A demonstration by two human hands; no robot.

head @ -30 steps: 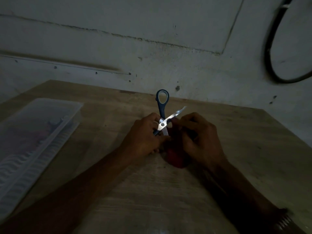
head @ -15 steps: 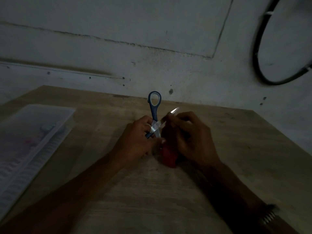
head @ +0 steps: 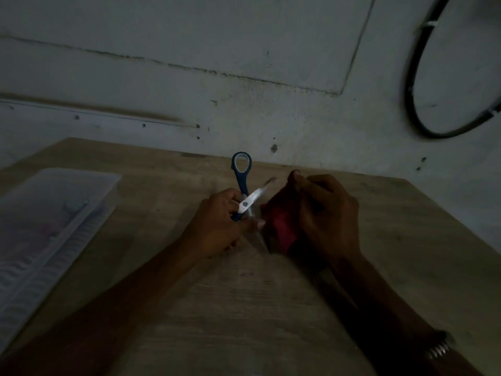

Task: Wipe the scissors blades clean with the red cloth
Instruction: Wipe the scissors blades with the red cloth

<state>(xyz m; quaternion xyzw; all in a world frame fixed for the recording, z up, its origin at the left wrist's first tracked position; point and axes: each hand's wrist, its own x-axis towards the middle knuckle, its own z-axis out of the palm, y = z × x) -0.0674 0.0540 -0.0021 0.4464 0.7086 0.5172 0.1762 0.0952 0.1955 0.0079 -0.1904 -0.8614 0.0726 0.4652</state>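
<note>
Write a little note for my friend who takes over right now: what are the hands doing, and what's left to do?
Left hand grips the scissors at the pivot, blades open, blue handle loop pointing away. Right hand holds the bunched red cloth just right of the blades, off the upper blade. All this is above the wooden table. How clean the blades are cannot be told in this dim light. Left: bring the cloth back and wipe both blades.

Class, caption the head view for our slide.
Left hand holds open blue scissors; right hand grips red cloth beside them.
</note>
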